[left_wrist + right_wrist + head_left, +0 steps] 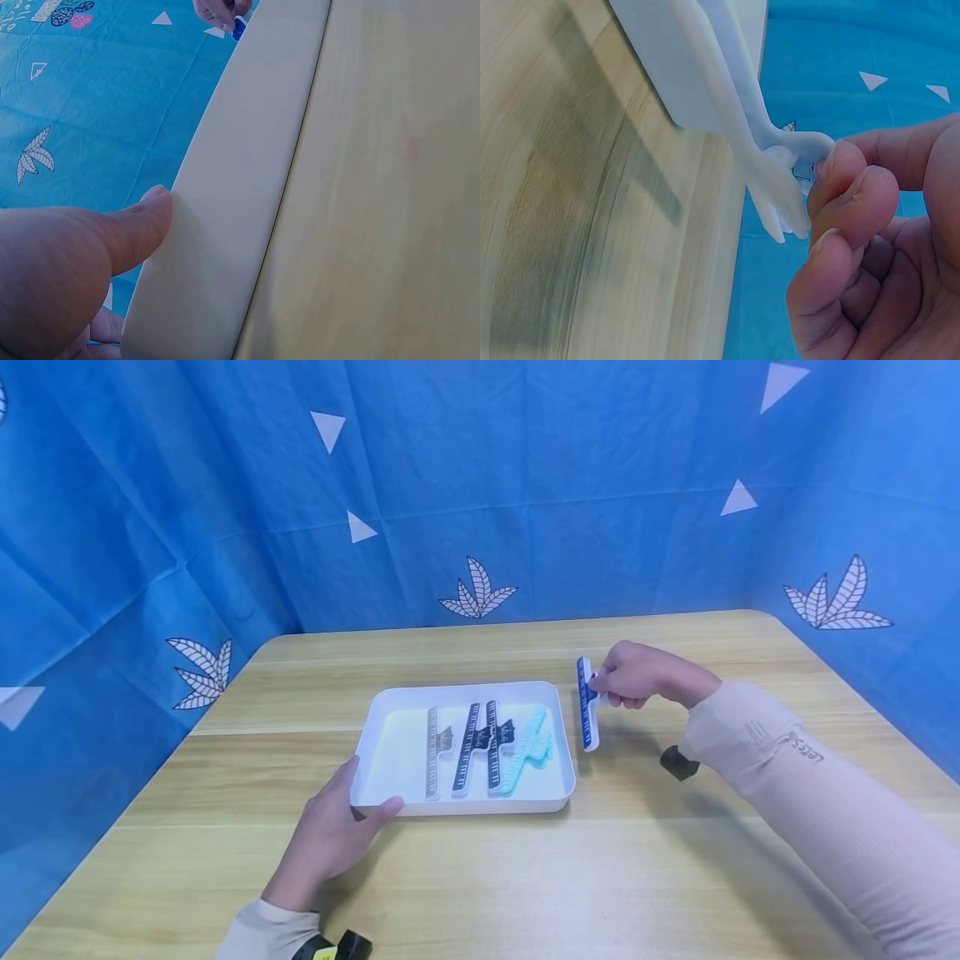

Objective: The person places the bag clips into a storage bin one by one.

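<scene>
My right hand [628,677] pinches a long blue-and-white plastic clip [587,710] by its handle, just off the tray's right side. In the right wrist view the clip [731,90] shows edge-on, over the table, its handle between thumb and fingertips. My left hand [333,818] grips the near left corner of a white tray [480,807], thumb along the near wall. Inside the tray lie a grey clip [432,752], two black clips [467,747] and a turquoise clip [523,752], side by side. In the left wrist view the thumb [142,225] lies against the tray wall [232,150].
The tray stands on a wood-grain table [480,877]. A blue curtain [480,468] with white triangles and leaves hangs behind and at both sides. A small black block [679,763] shows beneath the right wrist.
</scene>
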{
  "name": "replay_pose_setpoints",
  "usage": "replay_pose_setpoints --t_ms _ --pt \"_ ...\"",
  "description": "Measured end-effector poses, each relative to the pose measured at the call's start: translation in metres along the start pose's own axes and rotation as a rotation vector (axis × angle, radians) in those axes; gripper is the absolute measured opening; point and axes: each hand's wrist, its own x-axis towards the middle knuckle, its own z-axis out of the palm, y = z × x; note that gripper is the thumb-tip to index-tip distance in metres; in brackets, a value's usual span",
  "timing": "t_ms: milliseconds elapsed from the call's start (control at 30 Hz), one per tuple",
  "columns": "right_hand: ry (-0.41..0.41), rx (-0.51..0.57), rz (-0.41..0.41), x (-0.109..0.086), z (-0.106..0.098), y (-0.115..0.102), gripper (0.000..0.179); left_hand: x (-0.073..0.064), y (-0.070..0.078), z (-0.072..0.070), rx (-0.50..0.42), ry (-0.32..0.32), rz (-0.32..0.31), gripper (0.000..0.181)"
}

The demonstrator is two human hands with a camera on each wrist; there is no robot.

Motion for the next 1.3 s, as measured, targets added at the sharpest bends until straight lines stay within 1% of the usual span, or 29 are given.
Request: replay_pose_setpoints --t_ms 300,767,1067,1300 --pt "-0.007 -0.007 -0.004 0.002 0.001 -0.002 0.030 0.001 0.000 0.001 -0.012 0.006 0.002 0.095" --pt "0.000 0.000 -0.014 0.005 0.007 -0.006 0.032 0.002 -0.001 0.002 -0.005 0.008 -0.003 0.096" --pt "-0.002 -0.006 -0.014 0.008 0.011 -0.010 0.031 0.002 -0.002 0.002 -0.007 0.015 0.018 0.097" --pt "-0.008 -0.006 -0.017 0.010 0.012 -0.013 0.031 0.002 -0.002 0.003 0.000 0.013 0.013 0.098"
